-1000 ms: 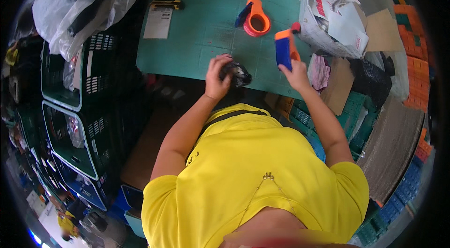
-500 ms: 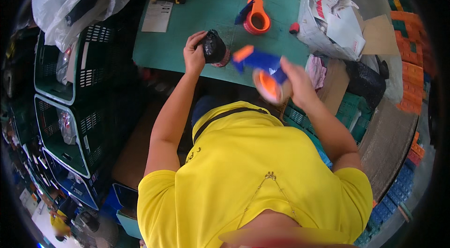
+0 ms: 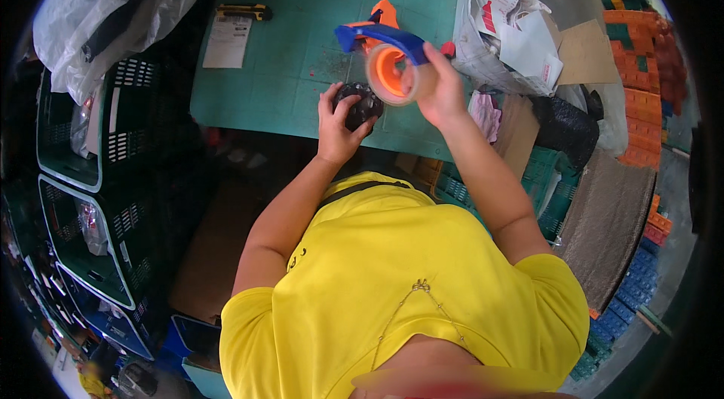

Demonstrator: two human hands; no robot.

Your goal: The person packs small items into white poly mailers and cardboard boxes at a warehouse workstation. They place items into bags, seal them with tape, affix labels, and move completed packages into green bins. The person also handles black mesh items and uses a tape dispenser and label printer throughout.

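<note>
On the near edge of the green table (image 3: 279,90), my left hand (image 3: 339,127) is closed round a small package wrapped in black plastic (image 3: 363,103). Its fingers spread over the top and side of the bundle and hide part of it. My right hand (image 3: 443,93) grips a blue tape dispenser (image 3: 403,39) that carries a roll of clear tape on an orange hub. The dispenser is held above the table, just right of and beyond the package. Behind it, partly hidden, stands an orange tape dispenser (image 3: 385,11).
A black-and-yellow cutter (image 3: 245,11) and a white printed paper (image 3: 226,42) lie at the table's left. A white bag of papers (image 3: 483,59) stands at the right, by a pink cloth (image 3: 485,114). Green crates (image 3: 113,165) are stacked to my left, under clear plastic (image 3: 128,7).
My right hand has brought the blue tape dispenser up and left, over the table near the package. My left hand has shifted its hold on the package, its fingers now over the top.
</note>
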